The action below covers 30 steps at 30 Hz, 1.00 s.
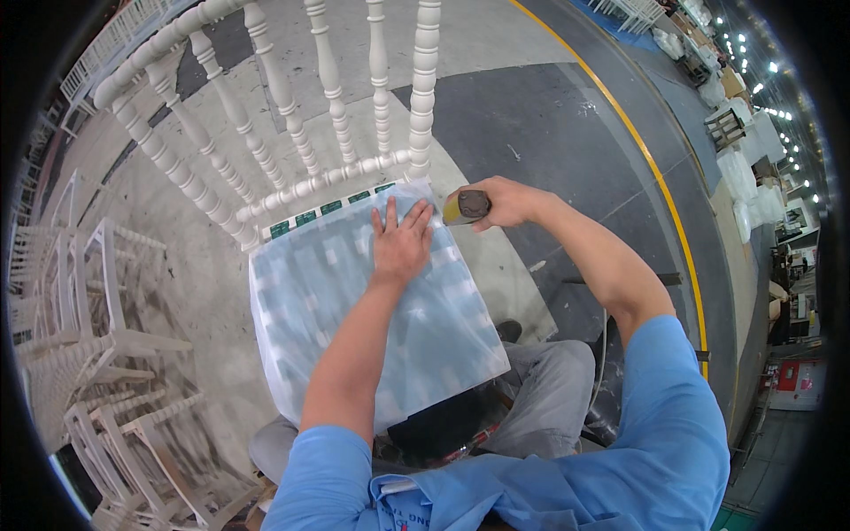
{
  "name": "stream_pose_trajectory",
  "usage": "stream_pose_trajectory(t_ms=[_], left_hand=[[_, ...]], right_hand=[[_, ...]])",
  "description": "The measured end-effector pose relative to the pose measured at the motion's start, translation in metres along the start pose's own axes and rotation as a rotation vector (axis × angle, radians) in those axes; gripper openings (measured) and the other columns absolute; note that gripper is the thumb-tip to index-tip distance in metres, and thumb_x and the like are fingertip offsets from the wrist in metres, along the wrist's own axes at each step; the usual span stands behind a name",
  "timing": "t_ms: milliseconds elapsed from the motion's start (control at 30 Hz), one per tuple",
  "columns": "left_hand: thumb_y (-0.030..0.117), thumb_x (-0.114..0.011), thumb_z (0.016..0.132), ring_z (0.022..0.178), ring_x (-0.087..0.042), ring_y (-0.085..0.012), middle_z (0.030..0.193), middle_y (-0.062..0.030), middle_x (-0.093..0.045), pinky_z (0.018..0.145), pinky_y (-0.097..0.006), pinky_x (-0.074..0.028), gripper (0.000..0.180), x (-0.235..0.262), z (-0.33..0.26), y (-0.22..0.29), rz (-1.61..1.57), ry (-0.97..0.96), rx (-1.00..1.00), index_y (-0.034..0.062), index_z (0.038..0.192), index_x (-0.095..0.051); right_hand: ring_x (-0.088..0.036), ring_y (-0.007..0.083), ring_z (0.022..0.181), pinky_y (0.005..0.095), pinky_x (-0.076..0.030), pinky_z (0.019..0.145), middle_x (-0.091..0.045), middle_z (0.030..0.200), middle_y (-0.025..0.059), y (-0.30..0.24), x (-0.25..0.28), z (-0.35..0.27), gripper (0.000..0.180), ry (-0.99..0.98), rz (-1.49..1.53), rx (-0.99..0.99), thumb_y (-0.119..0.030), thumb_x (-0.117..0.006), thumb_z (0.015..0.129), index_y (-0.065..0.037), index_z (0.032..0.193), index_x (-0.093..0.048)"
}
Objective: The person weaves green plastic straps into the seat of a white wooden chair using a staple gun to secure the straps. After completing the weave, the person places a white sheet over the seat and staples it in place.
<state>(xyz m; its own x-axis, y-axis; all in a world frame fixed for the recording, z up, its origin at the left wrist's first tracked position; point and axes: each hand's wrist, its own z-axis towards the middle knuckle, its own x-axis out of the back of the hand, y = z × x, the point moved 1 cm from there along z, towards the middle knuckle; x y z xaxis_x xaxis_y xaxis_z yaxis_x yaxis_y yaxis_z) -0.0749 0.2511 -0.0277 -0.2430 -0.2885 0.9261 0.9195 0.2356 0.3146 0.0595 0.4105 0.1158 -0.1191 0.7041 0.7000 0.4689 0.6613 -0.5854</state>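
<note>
A white chair with turned spindles (pixel 329 84) stands in front of me. A thin translucent white sheet (pixel 336 310) covers its seat, with a bluish chequered pattern showing through. Green patches (pixel 305 218) peek out along the back edge of the seat. My left hand (pixel 403 239) lies flat on the sheet near the far right corner, fingers spread. Beside that corner, my right hand (pixel 509 203) grips a tool with a yellow body and dark cap, which looks like a staple gun (pixel 467 207). Its nose is hidden, so I cannot tell whether it touches the seat.
Unfinished white chair frames (pixel 111 310) are stacked at the left. My knees (pixel 553 389) are below the seat's near edge. A yellow floor line (pixel 660 173) curves along the right, with wrapped goods (pixel 739 181) beyond it. A thin hose (pixel 603 354) hangs near my right knee.
</note>
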Motion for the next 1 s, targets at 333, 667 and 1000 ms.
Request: stream_pose_trajectory(t_ms=[333,667,1000], left_hand=[[0.032,-0.047,0.100,0.145,-0.026,-0.0387,0.151,0.0070,-0.044,0.117,-0.064,-0.015,0.044,0.001,0.011,-0.005,-0.047,0.023,0.023,0.0232,0.143,-0.051],[0.028,-0.048,0.099,0.144,-0.030,-0.0379,0.150,0.0078,-0.045,0.117,-0.064,-0.016,0.041,0.001,0.015,-0.007,-0.038,0.086,0.039,0.0218,0.140,-0.053],[0.027,-0.048,0.099,0.144,-0.029,-0.0378,0.148,0.0070,-0.047,0.117,-0.064,-0.015,0.041,0.000,0.015,-0.001,-0.080,0.092,0.030,0.0212,0.139,-0.053]], right_hand=[[-0.066,0.0202,0.090,0.0344,-0.053,0.082,-0.071,0.104,0.0080,0.012,0.002,0.012,0.055,0.066,0.064,0.082,-0.009,-0.080,0.075,-0.009,0.127,-0.061],[-0.062,0.0160,0.061,0.0317,-0.052,0.060,-0.071,0.089,0.0083,0.009,0.009,0.039,0.043,0.111,0.186,-0.154,-0.016,-0.080,0.079,-0.003,0.116,-0.063],[-0.063,0.0153,0.061,0.0319,-0.053,0.060,-0.070,0.088,0.0081,0.027,-0.011,0.047,0.042,0.235,0.230,-0.104,-0.017,-0.081,0.077,-0.003,0.113,-0.064]])
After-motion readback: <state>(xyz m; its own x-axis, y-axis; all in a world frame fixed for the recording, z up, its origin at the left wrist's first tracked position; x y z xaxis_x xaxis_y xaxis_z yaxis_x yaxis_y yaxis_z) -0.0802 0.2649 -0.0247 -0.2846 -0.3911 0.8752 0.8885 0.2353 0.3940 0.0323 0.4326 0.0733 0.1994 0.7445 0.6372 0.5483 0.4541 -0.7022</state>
